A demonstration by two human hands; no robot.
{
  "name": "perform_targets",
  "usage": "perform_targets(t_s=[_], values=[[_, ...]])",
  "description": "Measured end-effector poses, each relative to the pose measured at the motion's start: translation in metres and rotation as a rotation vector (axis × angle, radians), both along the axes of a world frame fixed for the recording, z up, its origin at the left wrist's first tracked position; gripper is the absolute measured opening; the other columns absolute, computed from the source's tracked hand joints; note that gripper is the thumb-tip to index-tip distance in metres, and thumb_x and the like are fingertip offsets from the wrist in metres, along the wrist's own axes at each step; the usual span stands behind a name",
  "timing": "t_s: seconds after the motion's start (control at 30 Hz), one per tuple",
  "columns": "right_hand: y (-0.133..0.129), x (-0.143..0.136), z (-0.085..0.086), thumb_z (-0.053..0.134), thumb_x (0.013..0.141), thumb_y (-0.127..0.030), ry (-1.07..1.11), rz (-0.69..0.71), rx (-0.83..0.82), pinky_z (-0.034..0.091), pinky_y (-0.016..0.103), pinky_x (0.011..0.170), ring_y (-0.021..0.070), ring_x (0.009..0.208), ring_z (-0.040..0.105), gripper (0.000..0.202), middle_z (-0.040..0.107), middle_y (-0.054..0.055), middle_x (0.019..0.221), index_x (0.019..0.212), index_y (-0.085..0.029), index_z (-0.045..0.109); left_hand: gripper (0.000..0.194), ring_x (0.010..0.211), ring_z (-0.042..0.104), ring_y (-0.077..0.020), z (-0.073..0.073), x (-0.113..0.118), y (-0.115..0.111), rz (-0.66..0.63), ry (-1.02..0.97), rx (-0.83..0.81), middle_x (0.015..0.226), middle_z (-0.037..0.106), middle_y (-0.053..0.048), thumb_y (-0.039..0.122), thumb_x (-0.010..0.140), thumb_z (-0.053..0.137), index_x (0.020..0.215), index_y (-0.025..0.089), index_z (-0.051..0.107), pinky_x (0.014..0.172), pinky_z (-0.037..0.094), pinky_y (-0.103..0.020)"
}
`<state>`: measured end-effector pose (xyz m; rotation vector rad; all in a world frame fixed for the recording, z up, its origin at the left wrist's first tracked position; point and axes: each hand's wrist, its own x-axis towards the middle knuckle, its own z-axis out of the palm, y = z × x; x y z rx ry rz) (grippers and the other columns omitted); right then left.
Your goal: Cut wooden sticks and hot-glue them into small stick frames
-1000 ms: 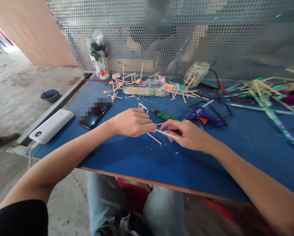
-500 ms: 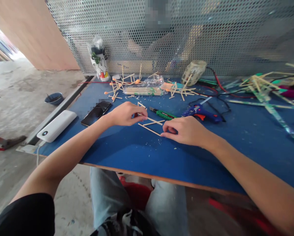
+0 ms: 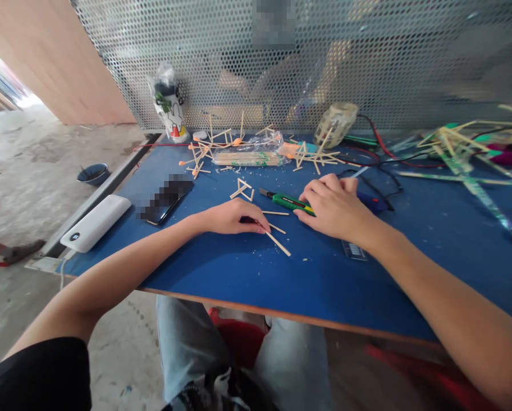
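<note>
My left hand (image 3: 238, 218) is closed in a pinch on a thin wooden stick (image 3: 281, 245), which slants down to the right just above the blue table. Two more sticks lie close behind it, partly covered by the fingers. My right hand (image 3: 335, 205) is over the rear of a green utility knife (image 3: 287, 201), thumb and forefinger on either side of the handle; the knife lies with its dark tip to the left. Behind my left hand rests a small frame of glued sticks (image 3: 242, 189). A blue glue gun (image 3: 374, 201) is mostly hidden by my right hand.
A phone (image 3: 168, 202) and white power bank (image 3: 96, 222) lie at left. Farther back are stick structures (image 3: 202, 151), a bag of sticks (image 3: 247, 158), a jar (image 3: 336, 125) and a cup (image 3: 174, 117). Cables (image 3: 382, 165) and a larger stick structure (image 3: 456, 154) occupy the right.
My right hand has left the sticks and moved right and back onto the utility knife. My left hand has come nearer the table's front edge, now with a stick slanting toward me.
</note>
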<state>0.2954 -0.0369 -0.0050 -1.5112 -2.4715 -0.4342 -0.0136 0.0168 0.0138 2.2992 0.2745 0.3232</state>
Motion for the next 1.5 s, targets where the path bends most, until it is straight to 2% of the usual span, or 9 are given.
perform_targets(t_s=[0.13, 0.33, 0.57, 0.8, 0.97, 1.07, 1.17, 1.3, 1.5], values=[[-0.001, 0.02, 0.021, 0.049, 0.103, -0.043, 0.174, -0.071, 0.018, 0.037, 0.055, 0.089, 0.0396, 0.107, 0.056, 0.034, 0.069, 0.015, 0.091, 0.079, -0.023, 0.061, 0.025, 0.076, 0.076, -0.0141, 0.002, -0.006, 0.005, 0.001, 0.11, -0.242, 0.097, 0.085, -0.011, 0.035, 0.102, 0.073, 0.115, 0.017, 0.084, 0.075, 0.061, -0.027], [-0.002, 0.039, 0.053, 0.04, 0.109, -0.069, 0.658, -0.199, -0.031, 0.043, 0.052, 0.08, 0.03, 0.08, 0.056, 0.054, 0.06, 0.011, 0.075, 0.077, -0.03, 0.056, 0.016, 0.076, 0.076, -0.0154, 0.018, -0.011, 0.004, -0.088, 0.263, -0.329, 0.087, 0.083, -0.005, 0.032, 0.094, 0.08, 0.105, 0.022, 0.085, 0.072, 0.059, -0.026], [-0.021, 0.014, 0.053, 0.068, 0.102, -0.061, 1.093, 0.211, -0.326, 0.051, 0.047, 0.067, 0.0226, 0.065, 0.059, 0.026, 0.065, 0.003, 0.082, 0.112, -0.037, 0.068, 0.011, 0.073, 0.072, -0.0143, 0.02, -0.008, 0.001, -0.102, 0.272, -0.233, 0.088, 0.083, -0.002, 0.028, 0.091, 0.08, 0.099, 0.027, 0.087, 0.071, 0.053, -0.026], [-0.025, 0.012, 0.037, 0.069, 0.101, -0.066, 0.953, 0.246, -0.543, 0.037, 0.037, 0.048, 0.0153, 0.052, 0.05, 0.041, 0.059, 0.0, 0.066, 0.085, -0.029, 0.065, 0.01, 0.07, 0.065, -0.013, 0.016, -0.005, -0.002, -0.08, 0.241, -0.209, 0.086, 0.081, -0.001, 0.031, 0.09, 0.081, 0.095, 0.025, 0.088, 0.07, 0.049, -0.027], [-0.026, 0.013, 0.038, 0.067, 0.102, -0.068, 0.972, 0.326, -0.558, 0.036, 0.036, 0.046, 0.015, 0.047, 0.048, 0.039, 0.056, -0.003, 0.06, 0.107, -0.03, 0.067, 0.012, 0.073, 0.066, -0.0128, 0.012, -0.005, 0.001, -0.086, 0.229, -0.242, 0.09, 0.083, -0.002, 0.033, 0.092, 0.08, 0.097, 0.025, 0.088, 0.071, 0.049, -0.026], [-0.026, 0.009, 0.04, 0.072, 0.094, -0.076, 0.795, 0.415, -0.641, 0.034, 0.033, 0.045, 0.0141, 0.047, 0.048, 0.053, 0.059, -0.005, 0.062, 0.119, -0.03, 0.065, 0.01, 0.075, 0.07, -0.0143, 0.013, -0.006, 0.003, -0.108, 0.225, -0.287, 0.09, 0.084, -0.003, 0.03, 0.09, 0.083, 0.096, 0.025, 0.089, 0.071, 0.05, -0.027], [-0.026, 0.002, 0.038, 0.075, 0.092, -0.076, 0.537, 0.51, -0.655, 0.034, 0.031, 0.05, 0.0125, 0.049, 0.044, 0.05, 0.054, -0.006, 0.061, 0.098, -0.028, 0.067, 0.009, 0.08, 0.075, -0.0161, 0.014, -0.007, 0.003, -0.115, 0.232, -0.319, 0.092, 0.085, -0.003, 0.027, 0.088, 0.084, 0.094, 0.025, 0.089, 0.072, 0.054, -0.026], [-0.032, -0.014, 0.035, 0.071, 0.097, -0.072, 0.267, 0.515, -0.583, 0.031, 0.03, 0.055, 0.0126, 0.049, 0.047, 0.052, 0.054, -0.005, 0.057, 0.079, -0.024, 0.063, 0.014, 0.069, 0.077, -0.014, 0.016, -0.011, 0.004, -0.122, 0.343, -0.429, 0.089, 0.084, -0.005, 0.027, 0.09, 0.079, 0.1, 0.019, 0.085, 0.06, 0.054, -0.021], [-0.048, -0.044, 0.014, 0.047, 0.114, -0.06, 0.116, 0.684, -0.291, 0.032, 0.032, 0.059, 0.0163, 0.058, 0.065, 0.052, 0.078, 0.004, 0.081, 0.109, -0.015, 0.071, 0.01, 0.065, 0.078, -0.0151, 0.016, -0.016, 0.005, -0.152, 0.504, -0.611, 0.08, 0.08, -0.003, 0.024, 0.091, 0.074, 0.097, 0.017, 0.078, 0.055, 0.059, -0.02]])
